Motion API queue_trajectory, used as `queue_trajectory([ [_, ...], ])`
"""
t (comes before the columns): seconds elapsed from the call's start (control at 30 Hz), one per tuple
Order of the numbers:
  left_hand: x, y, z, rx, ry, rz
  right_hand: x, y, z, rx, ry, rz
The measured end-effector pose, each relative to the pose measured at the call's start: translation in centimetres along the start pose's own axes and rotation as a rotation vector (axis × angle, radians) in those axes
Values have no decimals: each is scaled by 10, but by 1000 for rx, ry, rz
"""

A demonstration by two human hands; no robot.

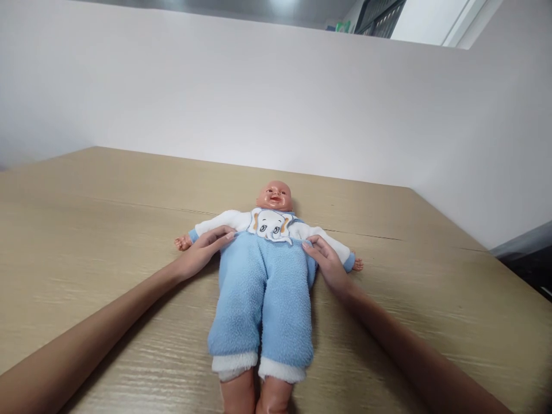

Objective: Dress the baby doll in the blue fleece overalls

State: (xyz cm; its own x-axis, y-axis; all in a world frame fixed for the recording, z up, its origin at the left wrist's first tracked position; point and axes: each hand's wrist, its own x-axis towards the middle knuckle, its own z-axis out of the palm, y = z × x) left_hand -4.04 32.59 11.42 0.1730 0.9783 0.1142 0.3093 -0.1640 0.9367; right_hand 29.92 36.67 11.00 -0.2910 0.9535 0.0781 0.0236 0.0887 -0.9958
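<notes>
A baby doll (276,197) lies on its back on the wooden table, head away from me and arms spread to both sides. It wears a white long-sleeved top (230,219) with blue cuffs and light blue fleece pants (263,287) with white hems. An elephant face patch (271,224) covers the chest, its trunk hanging over the waist. My left hand (204,250) pinches the waist of the pants at the left side. On the opposite side, my right hand (330,264) grips the waist edge between thumb and fingers. The doll's feet are cut off by the frame's bottom.
The wooden table (129,184) stretches out around the doll, with a thin seam running across it. A white partition wall (259,98) rises behind its far edge. At the right, a dark object (528,261) is partly visible beyond the table's side.
</notes>
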Motion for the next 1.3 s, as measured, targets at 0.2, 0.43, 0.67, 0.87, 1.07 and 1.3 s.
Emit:
queue_trajectory([
  [0.2,1,1,-1,-59,-50,-60,-1,0,1,10,36,-49],
  [0.43,-1,3,5,9,4,-80,-6,-2,-4,-89,117,-152],
  [0.67,0,4,11,449,118,128,-34,-14,-52,-711,287,-400],
  [0.87,24,30,19,565,270,370,-39,8,-101,-952,182,-388],
  [1.07,65,79,65,546,26,560,-31,-13,-105,-731,182,-239],
  [1.3,116,74,113,683,-141,569,-11,-45,-69,-142,158,-168],
])
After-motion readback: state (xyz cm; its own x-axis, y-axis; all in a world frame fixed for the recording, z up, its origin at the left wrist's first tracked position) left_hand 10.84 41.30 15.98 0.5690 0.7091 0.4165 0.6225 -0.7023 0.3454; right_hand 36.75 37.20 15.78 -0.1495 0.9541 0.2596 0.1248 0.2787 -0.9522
